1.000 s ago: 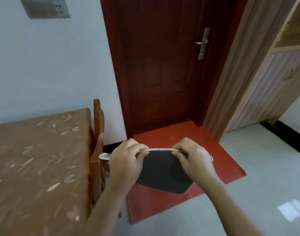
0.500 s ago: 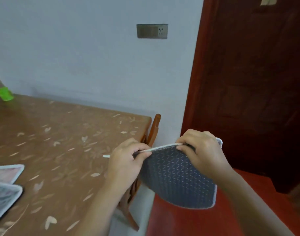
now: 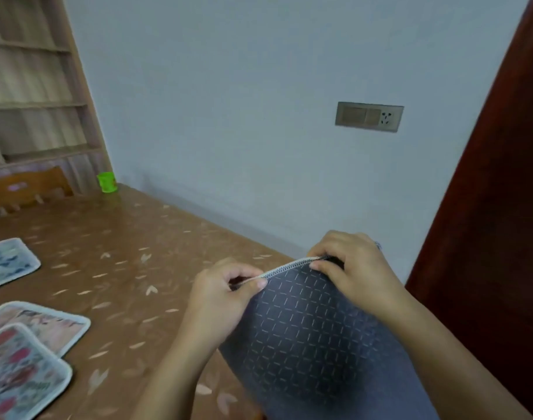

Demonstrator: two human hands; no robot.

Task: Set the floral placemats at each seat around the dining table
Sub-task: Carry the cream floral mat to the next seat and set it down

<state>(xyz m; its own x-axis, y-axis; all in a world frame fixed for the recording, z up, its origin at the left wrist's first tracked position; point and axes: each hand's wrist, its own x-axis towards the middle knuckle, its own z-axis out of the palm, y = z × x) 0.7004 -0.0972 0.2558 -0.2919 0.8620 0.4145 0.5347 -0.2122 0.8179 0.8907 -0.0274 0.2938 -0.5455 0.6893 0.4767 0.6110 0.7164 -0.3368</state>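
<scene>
Over the last second the view had swung away from the dark red door and the red floor mat, across the wall, until the brown desk with its pale leaf pattern (image 3: 113,268) filled the left and centre of the frame. A second earlier only a corner of that desk showed; half a second earlier two mats were just coming into sight at its left edge.

The grey-backed fabric placemat with the white stitched edge (image 3: 313,331) was held throughout, and at this moment it hung over the desk's near right corner, its patterned grey underside facing the camera and its floral face turned away. The left hand (image 3: 222,301) was pinched shut on the stitched top edge, thumb against forefinger. The right hand (image 3: 353,274) was clamped on the same edge further along, fingers curled over it. The mat was clear of the desk, so far as could be told.

Three floral placemats already lay flat on the desk: a blue-toned one (image 3: 7,262) at the far left, a pink-toned one (image 3: 44,322) nearer, and a red-flowered one (image 3: 20,380) overlapping its near corner. A small green cup (image 3: 107,183) stood by the wall.

The turn probably meant the person was bringing this mat to an unset seat on the right side, where it would need flipping floral side up before laying.
</scene>
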